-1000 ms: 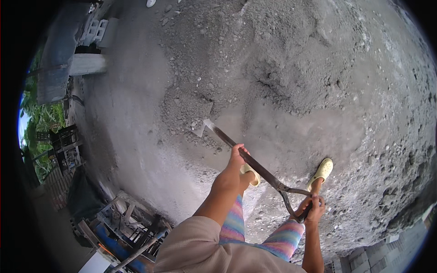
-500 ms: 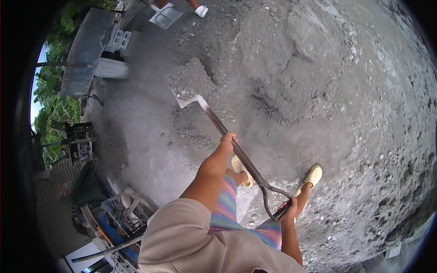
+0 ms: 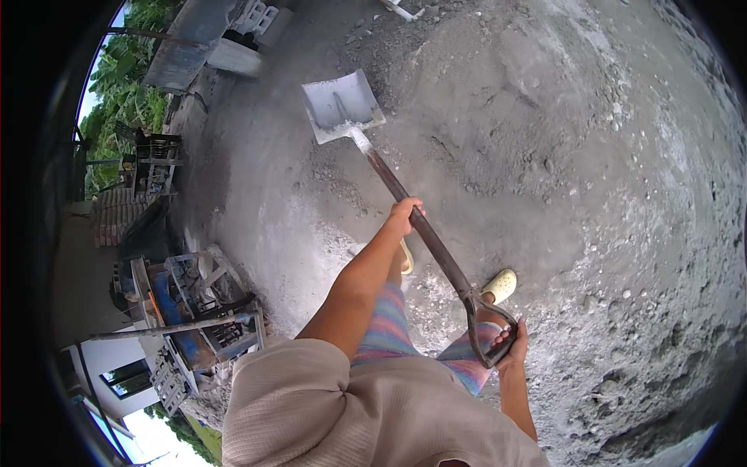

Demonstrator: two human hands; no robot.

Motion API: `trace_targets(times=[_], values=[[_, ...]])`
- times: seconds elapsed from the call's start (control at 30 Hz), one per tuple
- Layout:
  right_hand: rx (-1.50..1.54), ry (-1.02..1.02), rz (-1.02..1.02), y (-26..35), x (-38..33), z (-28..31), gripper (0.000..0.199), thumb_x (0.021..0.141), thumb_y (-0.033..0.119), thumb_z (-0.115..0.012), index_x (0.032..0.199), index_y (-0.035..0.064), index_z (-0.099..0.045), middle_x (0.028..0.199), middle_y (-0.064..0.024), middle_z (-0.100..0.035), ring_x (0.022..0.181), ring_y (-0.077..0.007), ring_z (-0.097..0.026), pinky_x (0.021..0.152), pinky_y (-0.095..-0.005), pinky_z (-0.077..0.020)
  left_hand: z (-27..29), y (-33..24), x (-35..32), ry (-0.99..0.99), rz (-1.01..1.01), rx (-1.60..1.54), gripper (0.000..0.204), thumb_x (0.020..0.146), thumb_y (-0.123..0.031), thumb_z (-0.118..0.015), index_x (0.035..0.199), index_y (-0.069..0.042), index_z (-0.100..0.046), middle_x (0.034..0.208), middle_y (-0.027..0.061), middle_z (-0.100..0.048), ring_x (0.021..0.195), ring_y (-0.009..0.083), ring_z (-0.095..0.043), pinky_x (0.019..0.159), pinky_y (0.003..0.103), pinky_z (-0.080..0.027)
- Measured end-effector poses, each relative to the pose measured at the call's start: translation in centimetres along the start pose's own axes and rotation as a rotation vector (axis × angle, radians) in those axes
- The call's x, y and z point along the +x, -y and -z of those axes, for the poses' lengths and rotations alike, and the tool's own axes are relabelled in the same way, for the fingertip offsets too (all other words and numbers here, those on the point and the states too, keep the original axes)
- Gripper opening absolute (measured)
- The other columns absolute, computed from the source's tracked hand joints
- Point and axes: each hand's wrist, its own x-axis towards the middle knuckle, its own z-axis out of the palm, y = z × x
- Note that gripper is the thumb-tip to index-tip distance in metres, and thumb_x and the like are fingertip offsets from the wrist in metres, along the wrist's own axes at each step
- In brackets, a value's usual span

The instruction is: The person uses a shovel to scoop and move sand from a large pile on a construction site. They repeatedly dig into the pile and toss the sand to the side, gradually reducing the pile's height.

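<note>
A shovel [image 3: 393, 183] with a flat grey blade [image 3: 341, 105] and a dark shaft points up and left, its blade lifted above the grey mix. My left hand [image 3: 405, 216] grips the shaft at mid-length. My right hand [image 3: 510, 342] is closed on the D-shaped handle at the lower end. A large mound of grey sand and cement mix [image 3: 506, 117] covers the ground ahead and to the right. My feet in pale yellow clogs [image 3: 499, 285] stand at the mound's near edge, below the shaft.
A blue machine with metal frames [image 3: 191, 303] stands at the lower left. Concrete blocks [image 3: 249, 19] and a grey sheet [image 3: 187, 47] lie at the upper left, with greenery beyond. Coarse wet gravel [image 3: 661, 311] spreads to the right.
The shovel blade has risen out of the mix and swung up and left, showing its flat face. My left arm has stretched forward along the shaft.
</note>
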Motion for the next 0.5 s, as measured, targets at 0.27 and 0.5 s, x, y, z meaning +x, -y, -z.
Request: trace_targets(times=[0.27, 0.5], values=[[-0.36, -0.304, 0.502, 2.1, -12.5, 5.4, 0.028, 0.069, 0.027, -0.059, 0.066, 0.0045, -0.044, 0.046, -0.0048, -0.042, 0.034, -0.0131, -0.041, 0.031, -0.0246, -0.0347, 7.9, 17.9, -7.6, -0.034, 0.48, -0.459, 0.016, 0.061, -0.014, -0.053, 0.054, -0.008, -0.04, 0.05, 0.0039, -0.039, 0.048, 0.0204, -0.041, 0.051, 0.034, -0.038], [-0.9, 0.003, 0.921, -2.4, -16.2, -6.9, 0.029, 0.064, 0.02, -0.066, 0.07, -0.0024, -0.05, 0.051, -0.0031, -0.05, 0.043, -0.008, -0.046, 0.04, -0.0197, -0.0358, 13.1, 9.9, -8.3, -0.009, 0.363, -0.722, 0.02, 0.065, -0.018, -0.046, 0.049, -0.01, -0.036, 0.046, 0.0044, -0.039, 0.043, 0.0205, -0.038, 0.048, 0.034, -0.038]])
